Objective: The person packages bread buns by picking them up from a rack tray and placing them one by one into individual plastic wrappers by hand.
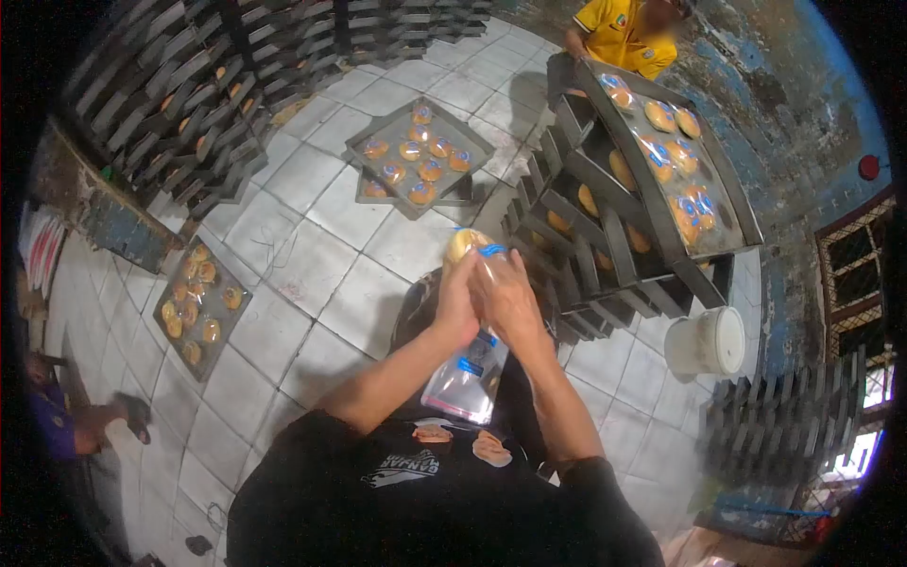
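Observation:
In front of my lap, my left hand (455, 304) is closed around the near side of a round golden bun (464, 244), which looks to be in clear plastic. My right hand (508, 299) is beside it, fingers bent around a clear plastic bag with blue print (492, 251) that touches the bun. How far the bun sits inside this bag is hard to make out. Below both hands, a stack of clear printed bags (461, 386) lies on my lap.
A tray of wrapped buns (357, 151) rests on another tray ahead. Tall stacked trays (588, 250) stand at right, near a white bucket (694, 342). At left lies another bun tray (161, 300). A person in yellow (605, 28) is behind the stack; another person's hand (99, 427) shows at left.

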Tool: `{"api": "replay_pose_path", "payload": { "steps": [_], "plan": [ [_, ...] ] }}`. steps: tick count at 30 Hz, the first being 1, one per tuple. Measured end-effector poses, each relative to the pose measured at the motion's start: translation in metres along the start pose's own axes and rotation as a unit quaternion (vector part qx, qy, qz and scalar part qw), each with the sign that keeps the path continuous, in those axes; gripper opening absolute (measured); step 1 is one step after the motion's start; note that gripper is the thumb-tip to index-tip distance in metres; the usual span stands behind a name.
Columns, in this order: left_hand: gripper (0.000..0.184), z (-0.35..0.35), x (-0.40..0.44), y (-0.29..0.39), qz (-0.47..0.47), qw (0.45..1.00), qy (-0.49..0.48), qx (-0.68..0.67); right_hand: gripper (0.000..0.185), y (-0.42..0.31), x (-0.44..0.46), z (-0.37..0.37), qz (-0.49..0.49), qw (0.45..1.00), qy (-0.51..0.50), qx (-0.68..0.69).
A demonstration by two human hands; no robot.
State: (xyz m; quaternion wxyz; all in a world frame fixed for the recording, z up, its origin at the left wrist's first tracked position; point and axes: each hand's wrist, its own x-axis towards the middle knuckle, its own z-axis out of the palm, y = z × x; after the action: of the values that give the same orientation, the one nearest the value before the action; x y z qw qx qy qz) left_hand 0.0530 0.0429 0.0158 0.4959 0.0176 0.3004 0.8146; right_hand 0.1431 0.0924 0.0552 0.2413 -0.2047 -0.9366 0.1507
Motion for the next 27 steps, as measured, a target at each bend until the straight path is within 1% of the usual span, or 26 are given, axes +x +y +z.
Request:
{"api": "replay_pose_path", "payload": {
  "steps": [1,3,4,6,7,8,9,10,11,12,13,14,15,16,17,18,19,20,21,22,23,24,25,26,27],
  "plan": [
    [0.049,0.0,0.003,0.007,0.002,1.0,0.001,0.0,0.038,-0.009,0.006,-0.014,-0.002,1.0,0.0,0.002],
    [0.061,-0.001,0.01,0.027,-0.146,0.983,-0.008,-0.108,0.025,-0.019,0.004,-0.036,-0.063,0.991,-0.004,0.114],
    [0.066,-0.001,0.016,0.033,-0.153,0.977,-0.006,-0.148,0.025,-0.023,-0.001,-0.033,-0.059,0.992,-0.009,0.116],
    [0.066,0.0,0.024,0.036,-0.164,0.976,0.01,-0.14,0.011,-0.037,-0.013,-0.024,0.056,0.971,-0.053,0.225],
    [0.065,-0.008,0.02,0.035,-0.178,0.976,0.027,-0.123,0.011,-0.047,-0.027,-0.031,0.066,0.969,-0.059,0.233],
    [0.064,-0.026,0.035,0.029,-0.184,0.975,-0.008,-0.126,0.009,-0.055,-0.029,-0.046,0.052,0.899,-0.179,0.396],
    [0.064,-0.032,0.04,0.04,-0.182,0.976,-0.006,-0.12,0.009,-0.06,-0.03,-0.054,0.035,0.789,-0.289,0.542],
    [0.063,-0.041,0.038,0.05,-0.146,0.983,-0.014,-0.108,0.009,-0.065,-0.037,-0.052,0.038,0.786,-0.286,0.547],
    [0.063,-0.048,0.036,0.057,-0.11,0.989,-0.024,-0.1,0.012,-0.067,-0.043,-0.053,-0.001,0.709,-0.312,0.632],
    [0.062,-0.051,0.034,0.067,-0.099,0.989,0.051,-0.102,0.016,-0.066,-0.046,-0.055,-0.041,0.625,-0.335,0.704],
    [0.062,-0.042,0.021,0.07,-0.099,0.988,0.05,-0.105,0.02,-0.054,-0.042,-0.062,0.138,0.813,-0.279,0.493],
    [0.062,-0.034,-0.001,0.072,-0.132,0.987,0.02,-0.086,0.018,-0.047,-0.033,-0.048,0.132,0.938,-0.064,0.314],
    [0.062,-0.032,-0.023,0.071,-0.165,0.984,-0.008,-0.065,0.018,-0.044,-0.027,-0.033,0.114,0.975,0.159,0.11],
    [0.061,-0.043,-0.029,0.06,-0.223,0.97,-0.071,-0.065,0.018,-0.046,-0.024,-0.033,0.107,0.975,0.16,0.113],
    [0.056,-0.019,-0.048,0.074,-0.273,0.961,-0.038,0.011,0.017,-0.049,-0.024,-0.033,0.045,0.982,0.148,0.113],
    [0.052,-0.048,-0.033,0.056,-0.17,0.98,-0.008,0.105,0.017,-0.055,-0.033,-0.033,-0.003,0.985,0.133,0.111],
    [0.049,-0.076,-0.017,0.04,-0.068,0.978,0.016,0.198,0.017,-0.055,-0.037,-0.03,0.006,0.985,0.132,0.11],
    [0.049,-0.071,-0.012,0.046,-0.068,0.978,0.01,0.196,0.016,-0.046,-0.033,-0.025,0.064,0.981,0.1,0.153],
    [0.045,-0.061,-0.011,0.056,-0.08,0.978,-0.035,0.188,0.015,-0.035,-0.028,-0.021,0.116,0.972,0.064,0.193],
    [0.041,-0.054,-0.01,0.063,-0.089,0.977,-0.077,0.179,0.016,-0.023,-0.026,-0.014,0.2,0.951,0.074,0.225],
    [0.041,-0.059,-0.006,0.056,-0.077,0.979,-0.077,0.174,0.016,-0.014,-0.025,-0.009,0.188,0.954,0.071,0.223],
    [0.037,-0.068,-0.001,0.042,-0.017,0.955,-0.076,0.286,0.017,-0.007,-0.024,-0.006,0.219,0.949,0.072,0.217],
    [0.033,-0.064,0.0,0.037,0.04,0.914,-0.073,0.396,0.019,-0.007,-0.02,-0.007,0.255,0.941,0.075,0.211],
    [0.028,-0.061,0.0,0.031,0.104,0.919,-0.047,0.377,0.021,-0.01,-0.021,-0.008,0.257,0.938,0.079,0.218],
    [0.028,-0.056,-0.003,0.034,0.103,0.919,-0.053,0.378,0.021,-0.013,-0.022,-0.007,0.259,0.938,0.084,0.216]
  ]
}}
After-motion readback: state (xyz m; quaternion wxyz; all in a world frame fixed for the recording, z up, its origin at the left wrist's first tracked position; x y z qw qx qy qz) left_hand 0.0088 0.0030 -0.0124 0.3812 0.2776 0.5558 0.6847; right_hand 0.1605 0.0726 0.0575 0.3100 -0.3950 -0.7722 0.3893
